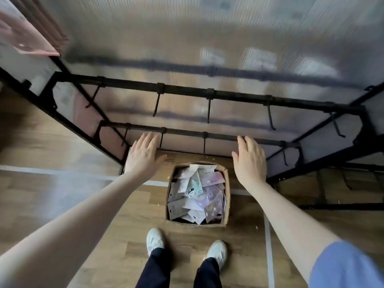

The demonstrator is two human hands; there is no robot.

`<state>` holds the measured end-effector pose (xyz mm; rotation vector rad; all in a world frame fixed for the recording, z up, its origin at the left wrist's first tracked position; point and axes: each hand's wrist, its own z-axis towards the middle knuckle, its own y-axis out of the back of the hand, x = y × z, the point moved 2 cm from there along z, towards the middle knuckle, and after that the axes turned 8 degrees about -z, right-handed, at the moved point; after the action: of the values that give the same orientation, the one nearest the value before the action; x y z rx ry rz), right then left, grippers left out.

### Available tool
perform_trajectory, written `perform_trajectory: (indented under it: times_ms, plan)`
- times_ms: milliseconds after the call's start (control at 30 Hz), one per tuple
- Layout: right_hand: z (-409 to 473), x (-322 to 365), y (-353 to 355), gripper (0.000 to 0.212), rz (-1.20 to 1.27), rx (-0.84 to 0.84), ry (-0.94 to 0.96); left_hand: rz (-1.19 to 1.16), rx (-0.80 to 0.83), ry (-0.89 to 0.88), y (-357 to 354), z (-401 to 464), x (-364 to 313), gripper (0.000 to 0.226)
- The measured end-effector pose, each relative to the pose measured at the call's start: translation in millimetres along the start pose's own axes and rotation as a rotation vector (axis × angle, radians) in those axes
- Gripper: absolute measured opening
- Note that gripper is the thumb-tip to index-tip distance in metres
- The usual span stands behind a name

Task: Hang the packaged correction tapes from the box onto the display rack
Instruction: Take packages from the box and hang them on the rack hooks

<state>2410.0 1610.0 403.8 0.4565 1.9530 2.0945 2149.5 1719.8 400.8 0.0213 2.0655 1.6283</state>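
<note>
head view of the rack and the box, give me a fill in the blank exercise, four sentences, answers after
1. The cardboard box of packaged correction tapes stands on the ____.
2. The hooks on the display rack carry ____ packages.
3. The left hand and the right hand both have their fingers ____.
4. The person's white shoes stand on the side of the box ____ from the rack.

Missing words: floor; no; straight; away

Person observed: bare forearms, both hands ungloved. Short light-blue fabric sleeve (pixel 345 265) on right upper arm. Dark navy trousers (pixel 154 269). White lace-up sneakers (pixel 154 239), slightly soiled.
</note>
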Motion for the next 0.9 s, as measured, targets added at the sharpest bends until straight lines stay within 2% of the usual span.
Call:
perform_trajectory:
  times_ms: [233, 500, 900]
  plan:
    - [-35, -43, -107, 0.048, -0.06, 0.161, -0.064, 0.044, 0.164, -0.004, -112, 5, 26, 0.07]
    - [-73, -49, -201, 0.047, -0.065, 0.303, -0.134, 0.067, 0.353, -0.005, -208, -4, 55, 0.068]
    - [-110, -46, -344, 0.049, -0.042, 0.561, -0.134, 0.021, 0.498, 0.045, -344, 4, 114, 0.072]
